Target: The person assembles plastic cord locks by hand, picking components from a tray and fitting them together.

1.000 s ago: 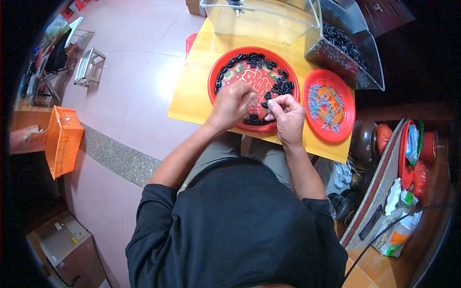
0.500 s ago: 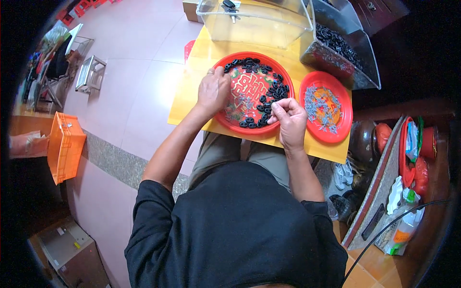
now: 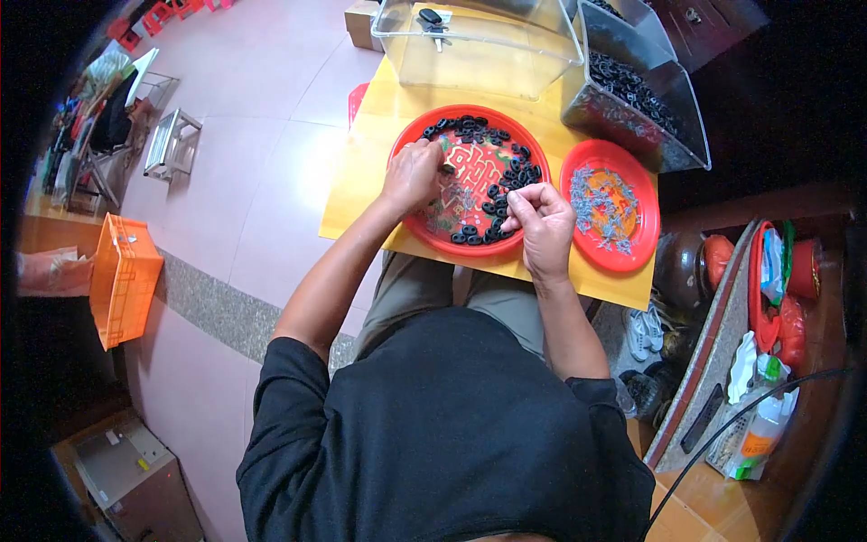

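A round red tray [image 3: 404, 228] with a patterned base holds small black two-holed plastic pieces [image 3: 522, 172] around its far and right sides, plus some small grey pins. Over its left part is my left hand [image 3: 414, 175], fingers closed, with one small black piece [image 3: 448, 168] at the fingertips. My right hand [image 3: 547, 233] is at the tray's near right rim, thumb and forefinger pinched together; what lies between them is too small to make out. Beside it on the right, a smaller red plate [image 3: 643, 242] carries many small grey pins [image 3: 596, 200].
The yellow tabletop [image 3: 348, 194] bears both. At its far side stand a clear plastic box [image 3: 488, 68] with a key on it and another clear bin [image 3: 691, 135] of black pieces. An orange crate [image 3: 126, 280] and metal stool [image 3: 172, 144] are on the left.
My left hand has moved right and slightly nearer, from the tray's left rim inward, and a black piece now shows at its fingertips. My right hand stays almost where it was, still pinched.
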`<state>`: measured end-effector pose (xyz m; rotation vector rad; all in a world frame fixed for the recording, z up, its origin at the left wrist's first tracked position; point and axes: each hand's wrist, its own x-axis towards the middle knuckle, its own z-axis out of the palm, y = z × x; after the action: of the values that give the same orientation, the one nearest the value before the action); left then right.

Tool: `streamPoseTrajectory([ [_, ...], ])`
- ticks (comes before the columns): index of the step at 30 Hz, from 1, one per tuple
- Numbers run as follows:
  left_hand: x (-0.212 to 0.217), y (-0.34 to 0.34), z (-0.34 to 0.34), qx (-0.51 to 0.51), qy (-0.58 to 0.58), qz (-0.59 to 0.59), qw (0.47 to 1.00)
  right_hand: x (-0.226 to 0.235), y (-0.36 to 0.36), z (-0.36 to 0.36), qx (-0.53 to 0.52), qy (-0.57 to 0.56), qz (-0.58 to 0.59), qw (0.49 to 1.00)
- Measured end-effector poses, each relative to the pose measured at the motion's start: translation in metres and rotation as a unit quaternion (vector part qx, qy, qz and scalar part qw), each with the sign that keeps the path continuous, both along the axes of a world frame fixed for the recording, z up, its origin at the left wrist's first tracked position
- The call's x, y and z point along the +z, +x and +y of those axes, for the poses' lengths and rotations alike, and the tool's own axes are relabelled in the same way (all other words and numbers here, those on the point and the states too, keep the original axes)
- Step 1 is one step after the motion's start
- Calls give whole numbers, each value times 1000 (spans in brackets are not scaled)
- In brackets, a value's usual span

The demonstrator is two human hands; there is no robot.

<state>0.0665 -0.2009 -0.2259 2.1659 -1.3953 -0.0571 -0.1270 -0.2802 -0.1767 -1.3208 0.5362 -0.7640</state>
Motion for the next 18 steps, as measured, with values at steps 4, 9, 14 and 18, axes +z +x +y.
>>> streamPoseTrajectory([
  [4, -2, 1, -1, -10, 39, -6, 999, 2, 0, -1, -2, -7, 2, 1000],
  [9, 0, -5, -1, 8, -6, -30, 1000, 3, -1, -6, -20, -19, 12, 1000],
  [14, 4, -11, -9, -10, -16, 29, 999, 5, -4, -11, -36, -16, -8, 999],
  [18, 11, -21, -19, 0, 28, 22, 999, 3, -4, -11, -36, -27, 1, 999],
])
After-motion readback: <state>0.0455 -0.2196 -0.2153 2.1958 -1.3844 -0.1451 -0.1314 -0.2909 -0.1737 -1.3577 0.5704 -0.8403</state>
